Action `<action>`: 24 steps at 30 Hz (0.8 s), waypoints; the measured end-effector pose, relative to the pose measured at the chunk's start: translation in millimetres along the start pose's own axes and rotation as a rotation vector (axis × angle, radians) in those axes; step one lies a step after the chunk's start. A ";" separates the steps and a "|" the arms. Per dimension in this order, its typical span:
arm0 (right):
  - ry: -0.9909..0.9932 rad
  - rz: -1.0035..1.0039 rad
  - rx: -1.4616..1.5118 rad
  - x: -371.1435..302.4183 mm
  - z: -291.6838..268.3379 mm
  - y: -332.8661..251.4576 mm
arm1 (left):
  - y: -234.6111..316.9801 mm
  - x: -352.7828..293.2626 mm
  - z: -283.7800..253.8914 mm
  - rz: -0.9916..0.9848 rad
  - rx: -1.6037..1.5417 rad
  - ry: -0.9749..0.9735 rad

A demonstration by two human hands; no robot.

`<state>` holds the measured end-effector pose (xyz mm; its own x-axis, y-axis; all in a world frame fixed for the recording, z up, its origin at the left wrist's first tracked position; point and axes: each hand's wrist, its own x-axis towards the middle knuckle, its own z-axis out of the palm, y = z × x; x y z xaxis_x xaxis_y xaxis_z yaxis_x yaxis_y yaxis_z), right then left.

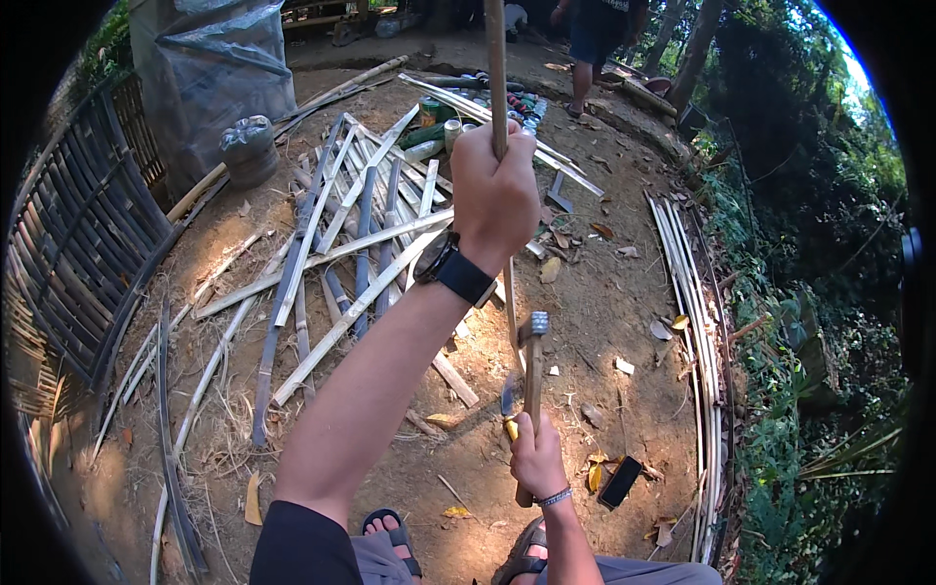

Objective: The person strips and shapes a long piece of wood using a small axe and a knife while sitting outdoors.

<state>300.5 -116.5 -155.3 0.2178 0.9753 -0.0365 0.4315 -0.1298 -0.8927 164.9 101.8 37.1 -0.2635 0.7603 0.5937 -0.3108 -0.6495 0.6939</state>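
My left hand [495, 190], with a dark watch on the wrist, is wrapped round a long thin wooden pole [497, 68]. The pole stands nearly upright; its lower part runs down behind my wrist toward the ground. My right hand [538, 453] is closed round the wooden handle of a hammer [533, 375], whose metal head points up beside the pole's lower part. Just left of my right hand shows a knife [510, 427] with a yellow handle and dark blade. Whether my fingers touch the knife, I cannot tell.
Split bamboo strips [361, 253] lie heaped ahead and left. More long strips [697, 390] line the right side by green plants. A black phone [620, 483] rests on the dirt by my foot. A slatted bamboo panel [88, 234] leans at left. Another person [595, 44] stands far back.
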 end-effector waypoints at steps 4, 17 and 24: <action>-0.054 -0.060 -0.030 4.9 -11.9 -13.7 | -2.1 5.4 -14.5 -0.020 -0.017 -0.016; -0.042 -0.078 0.171 -14.8 -11.6 -44.2 | -7.1 6.1 -15.6 -0.006 0.017 -0.033; -0.069 0.082 -0.018 5.6 -9.2 -3.9 | 16.9 15.2 -19.5 0.017 -0.003 0.007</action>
<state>308.1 -112.2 -147.8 0.1928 0.9712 -0.1401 0.4303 -0.2120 -0.8774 137.8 102.3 49.8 -0.2752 0.7493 0.6023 -0.3094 -0.6622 0.6825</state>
